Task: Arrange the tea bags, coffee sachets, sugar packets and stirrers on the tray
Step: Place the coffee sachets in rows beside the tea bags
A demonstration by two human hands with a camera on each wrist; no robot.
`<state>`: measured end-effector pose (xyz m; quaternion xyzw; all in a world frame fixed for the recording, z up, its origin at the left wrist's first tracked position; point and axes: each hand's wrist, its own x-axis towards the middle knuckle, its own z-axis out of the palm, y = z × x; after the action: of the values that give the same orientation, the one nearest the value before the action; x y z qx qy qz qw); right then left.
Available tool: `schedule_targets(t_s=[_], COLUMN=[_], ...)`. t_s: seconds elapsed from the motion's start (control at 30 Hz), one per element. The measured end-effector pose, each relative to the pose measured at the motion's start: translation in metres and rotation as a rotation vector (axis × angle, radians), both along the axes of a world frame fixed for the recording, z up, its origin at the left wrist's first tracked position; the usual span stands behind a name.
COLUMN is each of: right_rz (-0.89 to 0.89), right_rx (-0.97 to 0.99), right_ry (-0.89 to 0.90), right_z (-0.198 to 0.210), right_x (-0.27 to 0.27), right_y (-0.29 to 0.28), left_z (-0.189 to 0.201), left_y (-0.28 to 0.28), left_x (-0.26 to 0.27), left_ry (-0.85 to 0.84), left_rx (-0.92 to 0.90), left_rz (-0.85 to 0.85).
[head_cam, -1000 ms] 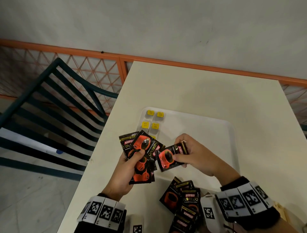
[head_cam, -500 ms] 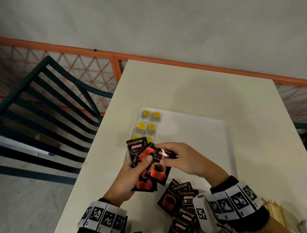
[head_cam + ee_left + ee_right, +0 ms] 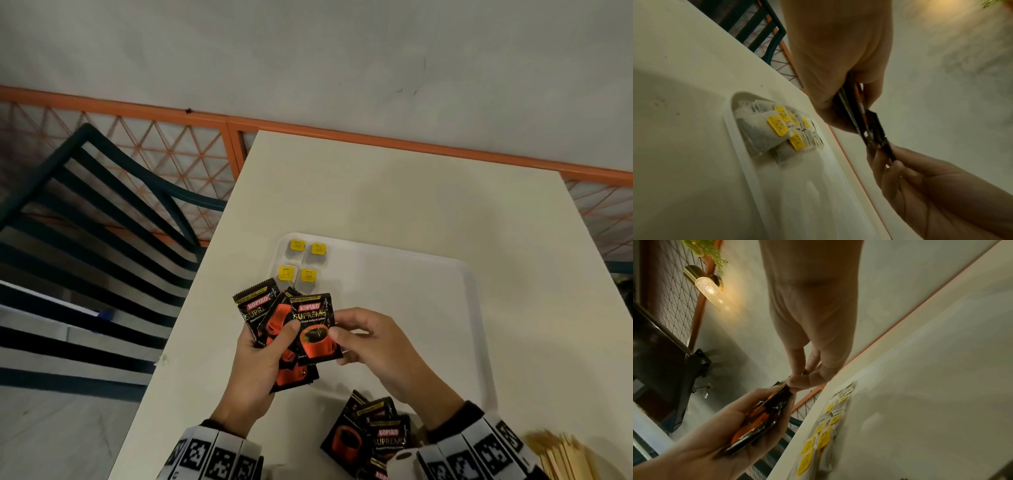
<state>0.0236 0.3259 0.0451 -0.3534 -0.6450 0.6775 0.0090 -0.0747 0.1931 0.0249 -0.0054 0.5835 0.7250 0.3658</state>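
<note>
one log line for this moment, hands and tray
left hand: holds sachet fan | right hand: pinches front sachet | tray: tea bags in far-left corner | more sachets on table

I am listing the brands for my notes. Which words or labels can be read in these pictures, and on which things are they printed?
"KOPIKO SUPREMO", "Premium Instant Coffee": front coffee sachet, pinched by the right hand.
"KOPIKO", "SUPRE": rear sachet in the left hand.
"KOPIKO SUPREMO": sachet on the table.
Yellow tea bag tags: print too blurred to read.

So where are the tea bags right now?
The tea bags lie in the far left corner of the white tray in the head view, just beyond the coffee sachets fanned in the left hand.
</note>
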Motion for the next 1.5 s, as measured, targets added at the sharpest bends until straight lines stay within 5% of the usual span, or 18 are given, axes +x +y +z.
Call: schedule_targets(t_s=[0.27, 0.57, 0.93, 1.33, 1.5], right_rz=[-0.202, -0.332, -0.341, -0.256, 0.114], right_rx=[-0.141, 0.069, 0.278, 0.538, 0.323], right_ry=[-0.027, -0.155, -0.226, -0.184, -0.072], right_z=[-0.011, -0.043, -0.071, -0.062, -0.025], right_x=[-0.026, -0.08, -0.098, -0.093, -0.078], right_y=[0.038, 0.106, 0.116, 0.1, 0.057], left_z=[-0.006, -0.011, -0.016, -0.012, -0.01], left_y=[-0.008, -0.023, -0.018, -0.008, 0.002], left_x=[-0.016, -0.029, -0.026, -0.023, -0.025], left_ry=[-0.077, -0.096, -0.177, -0.14, -0.115], left_rx=[-0.021, -0.056, -0.1, -0.098, -0.063], left_rz=[0.054, 0.086, 0.075, 0.004, -0.013])
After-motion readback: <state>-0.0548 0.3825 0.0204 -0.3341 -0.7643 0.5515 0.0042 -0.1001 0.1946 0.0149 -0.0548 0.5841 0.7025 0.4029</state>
